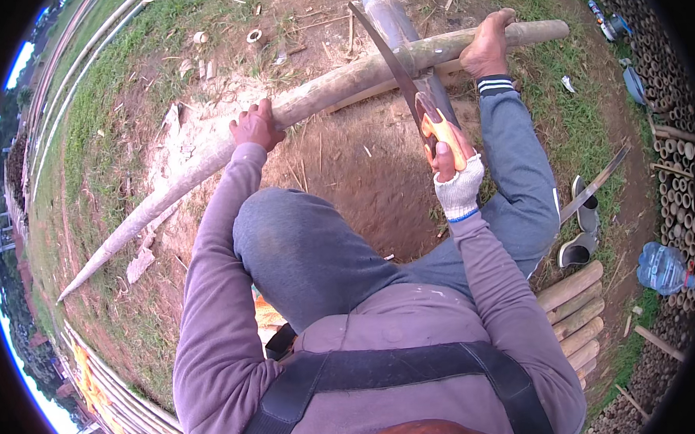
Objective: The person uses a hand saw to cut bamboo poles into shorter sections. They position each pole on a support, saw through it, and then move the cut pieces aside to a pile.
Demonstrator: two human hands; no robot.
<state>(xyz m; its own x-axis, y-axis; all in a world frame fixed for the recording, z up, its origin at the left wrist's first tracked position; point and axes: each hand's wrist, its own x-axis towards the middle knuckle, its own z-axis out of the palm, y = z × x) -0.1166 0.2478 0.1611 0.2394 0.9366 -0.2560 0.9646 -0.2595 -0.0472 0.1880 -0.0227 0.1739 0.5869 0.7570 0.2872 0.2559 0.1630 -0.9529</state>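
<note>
Knees bent over bare dirt, the gloved right hand (455, 166) clenches an orange-handled saw (403, 79) across a long bamboo pole (319, 94). Left hand (257, 125) grips the pole, steadying it; a foot (489, 44) pins it farther off.

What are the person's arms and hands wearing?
Both arms are covered by long, loose sleeves of a dull purple-grey top, wrinkled at the elbows. The left hand is bare, with no glove. The right hand wears a white knitted work glove with a thin blue band at its cuff, and its fingertips stick out uncovered.
</note>
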